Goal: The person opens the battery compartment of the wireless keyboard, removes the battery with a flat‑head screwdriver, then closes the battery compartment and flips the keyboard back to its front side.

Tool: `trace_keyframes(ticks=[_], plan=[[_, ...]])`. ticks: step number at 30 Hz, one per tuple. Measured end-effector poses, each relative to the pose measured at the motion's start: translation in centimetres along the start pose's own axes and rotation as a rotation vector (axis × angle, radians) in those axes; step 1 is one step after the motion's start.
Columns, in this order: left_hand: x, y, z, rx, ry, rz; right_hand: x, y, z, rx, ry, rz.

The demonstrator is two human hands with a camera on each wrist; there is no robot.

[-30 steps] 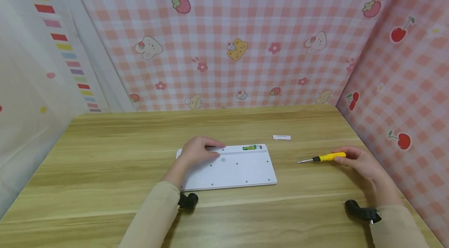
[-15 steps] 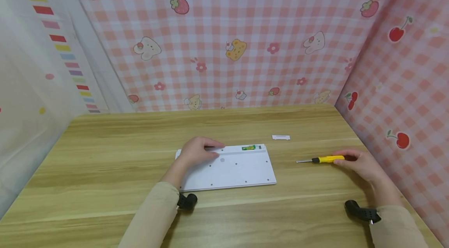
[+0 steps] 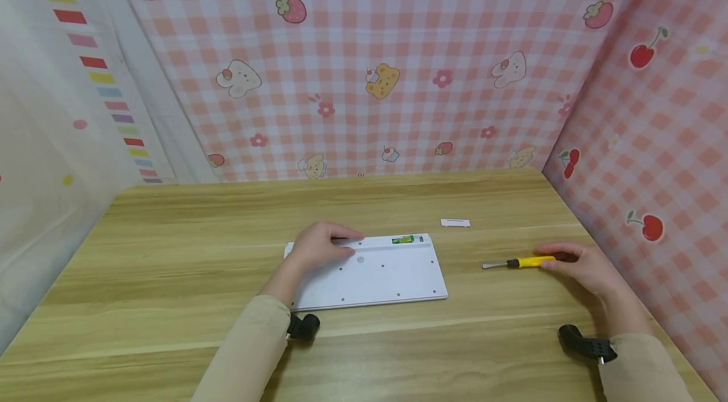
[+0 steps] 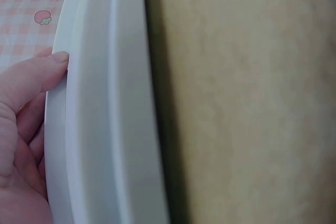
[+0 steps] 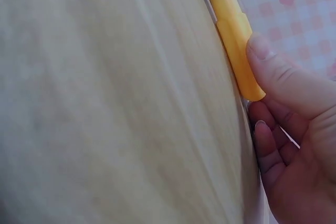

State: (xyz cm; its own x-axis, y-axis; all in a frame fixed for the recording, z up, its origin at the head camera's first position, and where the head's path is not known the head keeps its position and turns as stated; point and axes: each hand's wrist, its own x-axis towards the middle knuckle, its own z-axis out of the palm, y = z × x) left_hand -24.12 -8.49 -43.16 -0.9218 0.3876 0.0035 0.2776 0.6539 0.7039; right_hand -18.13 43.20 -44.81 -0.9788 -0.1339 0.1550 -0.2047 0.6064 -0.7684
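A white keyboard [image 3: 370, 275] lies underside up on the table, small dark screw holes dotted over it. In its raised back ridge an uncovered battery slot shows a green battery [image 3: 404, 239]. My left hand [image 3: 318, 247] holds that ridge, thumb on the near side and fingers behind; the left wrist view shows the thumb [image 4: 52, 72] on the white edge. To the right, my right hand [image 3: 582, 266] pinches the yellow handle of a screwdriver [image 3: 529, 262], its metal tip toward the keyboard. In the right wrist view the handle [image 5: 236, 45] lies low along the tabletop.
A small white battery cover [image 3: 455, 223] lies behind the keyboard's right end. The wooden table [image 3: 170, 244] meets a pink checked cloth [image 3: 341, 124] at the back and another cloth [image 3: 671, 155] on the right. Each wrist wears a black camera mount [image 3: 588, 344].
The screwdriver, pinched in my right hand, has come down slightly and its tip has tilted a little toward me. The left hand and keyboard stay as they were.
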Motion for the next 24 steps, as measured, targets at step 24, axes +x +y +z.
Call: trace_keyframes(ticks=[24], plan=[[-0.2, 0.2, -0.1, -0.012, -0.007, 0.002, 4.1, -10.3, 6.0, -0.035, -0.142, -0.125]])
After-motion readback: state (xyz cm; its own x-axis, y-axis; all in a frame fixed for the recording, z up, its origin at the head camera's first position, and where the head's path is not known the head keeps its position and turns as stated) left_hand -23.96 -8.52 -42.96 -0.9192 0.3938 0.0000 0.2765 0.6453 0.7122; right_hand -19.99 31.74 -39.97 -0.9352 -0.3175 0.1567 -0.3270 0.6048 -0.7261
